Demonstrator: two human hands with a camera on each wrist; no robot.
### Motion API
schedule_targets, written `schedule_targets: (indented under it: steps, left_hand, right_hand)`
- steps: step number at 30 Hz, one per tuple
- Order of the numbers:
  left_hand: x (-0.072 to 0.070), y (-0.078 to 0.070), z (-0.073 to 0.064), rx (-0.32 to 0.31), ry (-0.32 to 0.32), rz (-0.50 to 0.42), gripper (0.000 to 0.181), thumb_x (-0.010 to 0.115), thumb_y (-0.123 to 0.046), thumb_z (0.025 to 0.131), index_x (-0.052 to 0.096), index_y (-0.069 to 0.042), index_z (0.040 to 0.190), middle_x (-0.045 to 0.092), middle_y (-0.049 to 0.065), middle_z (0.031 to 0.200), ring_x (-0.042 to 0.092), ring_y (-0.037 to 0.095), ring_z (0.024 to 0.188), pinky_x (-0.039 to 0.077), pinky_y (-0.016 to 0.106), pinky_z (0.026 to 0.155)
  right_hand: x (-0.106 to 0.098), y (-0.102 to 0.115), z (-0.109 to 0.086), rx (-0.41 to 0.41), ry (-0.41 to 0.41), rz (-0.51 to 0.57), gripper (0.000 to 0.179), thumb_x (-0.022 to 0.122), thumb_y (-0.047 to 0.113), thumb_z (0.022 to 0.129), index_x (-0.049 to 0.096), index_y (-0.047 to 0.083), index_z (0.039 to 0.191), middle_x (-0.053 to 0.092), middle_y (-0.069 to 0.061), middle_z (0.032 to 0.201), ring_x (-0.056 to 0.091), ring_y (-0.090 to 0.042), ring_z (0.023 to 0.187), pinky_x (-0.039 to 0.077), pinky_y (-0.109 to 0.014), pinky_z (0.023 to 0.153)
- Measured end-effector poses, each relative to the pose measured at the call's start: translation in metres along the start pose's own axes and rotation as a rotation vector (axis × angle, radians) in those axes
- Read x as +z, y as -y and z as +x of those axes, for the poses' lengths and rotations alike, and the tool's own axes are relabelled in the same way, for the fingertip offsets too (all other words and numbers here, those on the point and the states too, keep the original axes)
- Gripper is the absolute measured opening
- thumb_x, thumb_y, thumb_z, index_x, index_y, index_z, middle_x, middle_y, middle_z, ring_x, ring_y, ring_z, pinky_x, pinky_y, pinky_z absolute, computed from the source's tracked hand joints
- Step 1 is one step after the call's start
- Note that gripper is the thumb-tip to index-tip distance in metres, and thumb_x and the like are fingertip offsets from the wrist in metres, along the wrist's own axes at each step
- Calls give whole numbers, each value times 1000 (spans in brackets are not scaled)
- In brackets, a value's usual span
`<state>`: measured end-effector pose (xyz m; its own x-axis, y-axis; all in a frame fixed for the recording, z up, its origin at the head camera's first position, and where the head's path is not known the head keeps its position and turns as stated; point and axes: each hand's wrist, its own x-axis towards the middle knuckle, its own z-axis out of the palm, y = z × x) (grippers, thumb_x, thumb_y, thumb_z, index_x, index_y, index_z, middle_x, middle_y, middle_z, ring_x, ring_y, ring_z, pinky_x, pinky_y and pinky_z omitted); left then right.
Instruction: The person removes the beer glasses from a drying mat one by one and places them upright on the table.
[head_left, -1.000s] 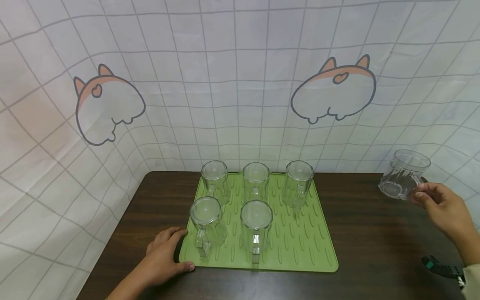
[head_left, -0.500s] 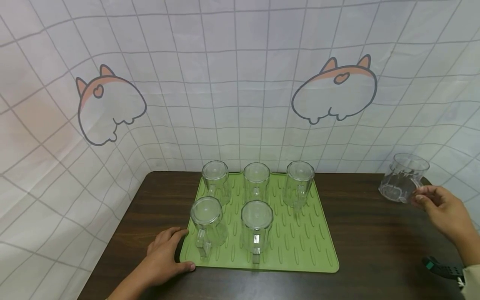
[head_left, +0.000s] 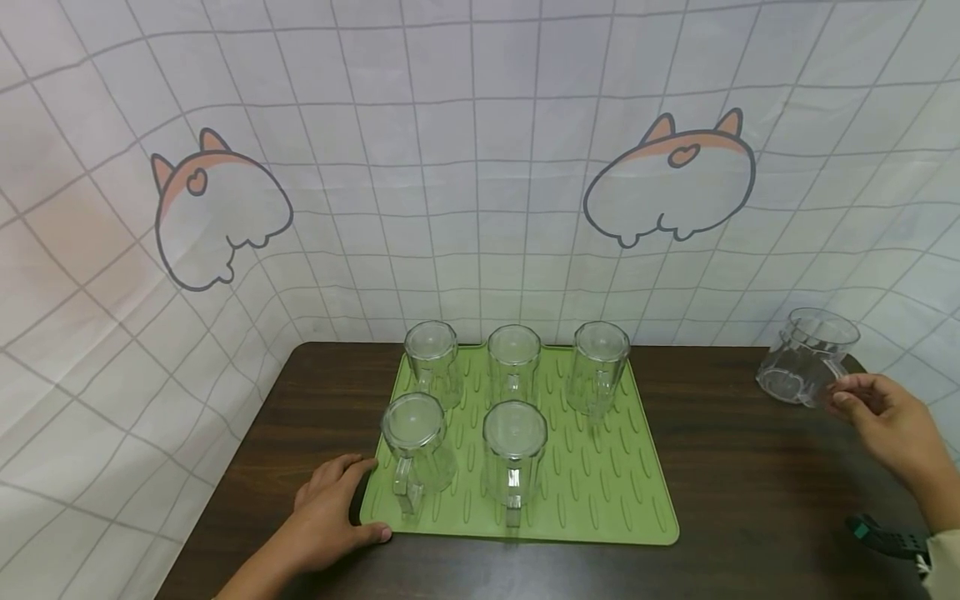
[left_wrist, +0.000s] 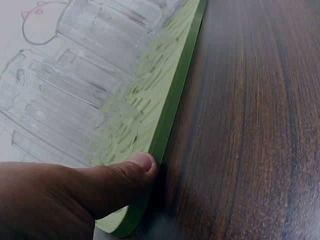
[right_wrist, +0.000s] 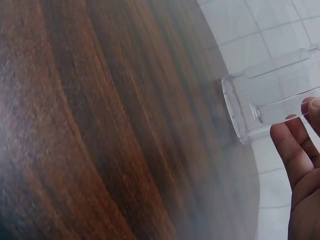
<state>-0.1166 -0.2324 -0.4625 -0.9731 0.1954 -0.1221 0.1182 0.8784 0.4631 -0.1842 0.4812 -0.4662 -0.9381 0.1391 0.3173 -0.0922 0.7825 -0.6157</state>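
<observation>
At the far right of the table, a clear glass mug point(head_left: 798, 358) stands upright, mouth up. My right hand point(head_left: 888, 421) pinches its handle between thumb and fingers; in the right wrist view the fingertips point(right_wrist: 287, 145) are at the handle. A green ribbed drying mat point(head_left: 600, 492) lies mid-table with several clear mugs upside down on it. Two are in its front row, a left one point(head_left: 414, 429) and a middle one point(head_left: 514, 442), handles toward me. My left hand point(head_left: 322, 517) rests at the mat's front left corner, its thumb point(left_wrist: 140, 165) touching the edge.
Three more upturned mugs form the mat's back row: left point(head_left: 432, 354), middle point(head_left: 513, 358) and right point(head_left: 598, 358). The dark wood table point(head_left: 720, 467) ends at a white gridded curtain point(head_left: 450, 208). A black strap with a green part point(head_left: 885, 537) is by my right wrist.
My right hand has lowered the mug slightly at the far right, and it has stayed nearly still for the last half second. My left hand has not moved.
</observation>
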Motion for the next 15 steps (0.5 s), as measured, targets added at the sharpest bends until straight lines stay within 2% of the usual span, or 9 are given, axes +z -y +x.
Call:
schedule_targets:
  steps: [10, 15]
  left_hand:
    - [-1, 0, 0, -1, 1, 0, 99, 90, -56, 70, 50, -12, 150, 39, 24, 152, 34, 52, 139, 26, 79, 99]
    - [-1, 0, 0, -2, 3, 2, 99, 91, -55, 70, 50, -12, 150, 40, 24, 151, 34, 51, 139, 27, 79, 99]
  right_hand:
    - [-5, -1, -2, 42, 28, -47, 26, 53, 9, 108, 52, -12, 123, 62, -39, 113, 43, 26, 79, 43, -7, 59]
    - [-5, 3, -4, 39, 0, -51, 33, 57, 8, 105, 49, -14, 128, 59, -36, 115, 36, 23, 84, 39, -7, 63]
